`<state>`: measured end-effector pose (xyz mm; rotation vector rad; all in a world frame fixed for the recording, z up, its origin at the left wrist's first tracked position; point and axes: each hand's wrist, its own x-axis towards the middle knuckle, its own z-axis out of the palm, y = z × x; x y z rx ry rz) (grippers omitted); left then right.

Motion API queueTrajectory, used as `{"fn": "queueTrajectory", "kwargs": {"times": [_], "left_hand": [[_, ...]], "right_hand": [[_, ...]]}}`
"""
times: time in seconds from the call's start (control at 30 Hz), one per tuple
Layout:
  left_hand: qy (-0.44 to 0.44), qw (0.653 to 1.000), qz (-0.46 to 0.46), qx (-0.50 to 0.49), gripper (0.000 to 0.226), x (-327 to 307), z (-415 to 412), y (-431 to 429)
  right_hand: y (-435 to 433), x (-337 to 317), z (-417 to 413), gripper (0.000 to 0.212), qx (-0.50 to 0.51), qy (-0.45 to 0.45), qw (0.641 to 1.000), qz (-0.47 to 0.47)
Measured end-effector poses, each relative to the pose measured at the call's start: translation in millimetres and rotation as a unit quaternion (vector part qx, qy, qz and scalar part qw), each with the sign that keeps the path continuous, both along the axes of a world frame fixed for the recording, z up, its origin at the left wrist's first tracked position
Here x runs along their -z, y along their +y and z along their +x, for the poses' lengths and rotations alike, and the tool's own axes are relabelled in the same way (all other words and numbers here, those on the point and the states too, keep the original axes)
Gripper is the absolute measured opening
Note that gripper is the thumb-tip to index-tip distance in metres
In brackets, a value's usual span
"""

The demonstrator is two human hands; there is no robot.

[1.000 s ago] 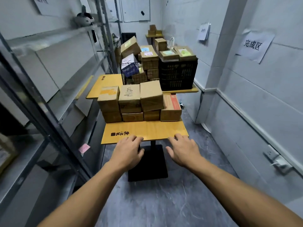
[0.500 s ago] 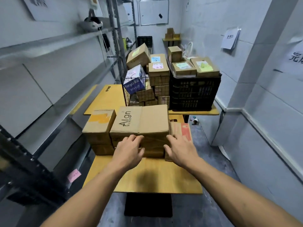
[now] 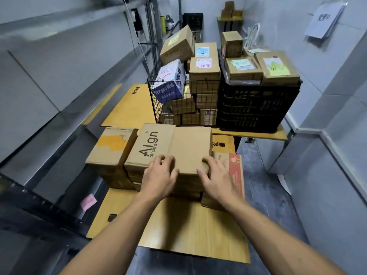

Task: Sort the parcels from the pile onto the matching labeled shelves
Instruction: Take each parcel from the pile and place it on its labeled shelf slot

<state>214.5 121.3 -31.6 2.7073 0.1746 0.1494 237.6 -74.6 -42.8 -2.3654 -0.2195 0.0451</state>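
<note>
One left hand [image 3: 158, 176], one right hand [image 3: 218, 180], one held parcel [image 3: 190, 147], one wire basket [image 3: 156, 105], one black crate [image 3: 256, 108].

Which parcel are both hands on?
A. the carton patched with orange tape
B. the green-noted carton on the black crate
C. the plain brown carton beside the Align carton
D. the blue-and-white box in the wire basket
C: the left hand and the right hand grip the near corners of the plain brown carton, which sits against the Align carton.
</note>
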Motion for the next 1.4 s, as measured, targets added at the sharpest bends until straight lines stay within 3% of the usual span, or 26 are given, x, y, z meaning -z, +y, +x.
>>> {"fn": "queueTrajectory", "kwargs": {"times": [0.2, 0.43, 0.6, 0.7, 0.77, 0.83, 0.87, 0.97, 1.03, 1.13, 1.27, 1.33, 1.4], "left_hand": [[-0.031, 0.996, -0.086, -0.019, 0.045, 3.3, -5.6, -2.9], [-0.121, 0.968, -0.217, 0.028, 0.041, -26.9, -14.1, -16.9], [-0.144, 0.93, -0.339, 0.002, 0.033, -42.7, -10.9, -19.0], [-0.102, 0.924, -0.369, -0.024, 0.031, -38.1, -8.5, -19.5], [-0.078, 0.9, -0.428, -0.019, 0.036, -35.1, -9.5, -22.3], [-0.061, 0.87, -0.49, -0.01, 0.039, -35.8, -13.5, -26.6], [-0.058, 0.857, -0.511, -0.006, 0.038, -37.2, -15.5, -28.7], [-0.081, 0.839, -0.538, 0.0, 0.038, -42.4, -21.1, -32.5], [-0.103, 0.839, -0.535, 0.001, 0.045, -44.9, -25.2, -31.9], [-0.12, 0.867, -0.483, 0.008, 0.051, -46.2, -32.6, -31.2], [-0.168, 0.928, -0.328, 0.051, 0.057, -46.3, -41.7, -39.6], [-0.186, 0.929, -0.311, 0.077, 0.056, -48.1, -44.6, -43.1], [-0.181, 0.912, -0.354, 0.096, 0.051, -51.2, -46.9, -42.5]], "right_hand": [[1.8, 0.7, 1.9, 0.054, 0.035, 0.049, 0.991, 0.117], [-15.4, -7.0, -4.6, 0.034, 0.096, 0.058, 0.956, 0.272], [-37.3, -11.6, -4.5, 0.028, 0.117, 0.041, 0.912, 0.39], [-44.4, -18.2, -8.1, 0.036, 0.102, 0.058, 0.867, 0.484], [-46.6, -22.9, -9.8, 0.037, 0.089, 0.067, 0.844, 0.524], [-47.9, -28.5, -13.6, 0.033, 0.077, 0.064, 0.85, 0.518], [-48.0, -31.7, -16.2, 0.034, 0.071, 0.054, 0.87, 0.486], [-47.4, -40.2, -23.3, 0.039, 0.055, -0.005, 0.962, 0.266], [-45.4, -47.7, -26.0, 0.039, 0.052, -0.033, 0.983, 0.173], [-41.1, -63.3, -31.8, 0.043, 0.034, -0.027, 0.98, 0.195], [-31.4, -70.6, -37.5, 0.063, 0.019, -0.02, 0.967, 0.254], [-28.2, -64.6, -34.6, 0.068, 0.042, -0.027, 0.966, 0.252], [-31.0, -59.8, -29.4, 0.058, 0.052, -0.027, 0.954, 0.296]]}}
